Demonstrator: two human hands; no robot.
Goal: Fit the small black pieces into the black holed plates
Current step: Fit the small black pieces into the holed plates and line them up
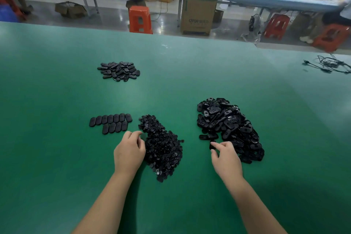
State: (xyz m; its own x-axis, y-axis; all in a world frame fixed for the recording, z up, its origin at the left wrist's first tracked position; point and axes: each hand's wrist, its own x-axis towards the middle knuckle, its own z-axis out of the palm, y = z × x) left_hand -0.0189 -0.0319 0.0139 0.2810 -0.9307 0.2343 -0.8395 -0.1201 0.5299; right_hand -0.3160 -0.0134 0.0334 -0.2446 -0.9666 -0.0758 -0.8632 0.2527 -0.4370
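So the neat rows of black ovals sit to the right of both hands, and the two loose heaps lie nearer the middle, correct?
Not quite. In the head view the neat rows of black ovals sit to the left of both hands, beyond the left hand. The two loose heaps do lie nearer the middle.

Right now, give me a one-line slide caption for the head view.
Left hand picks at the small pieces; right hand pinches a plate beside the plate pile.

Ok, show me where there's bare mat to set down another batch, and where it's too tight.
Bare green mat runs between the far pile and the holed plates heap; another open stretch lies left of the neat rows. It is crowded near the front, where the small pieces heap sits between the left hand and right hand.
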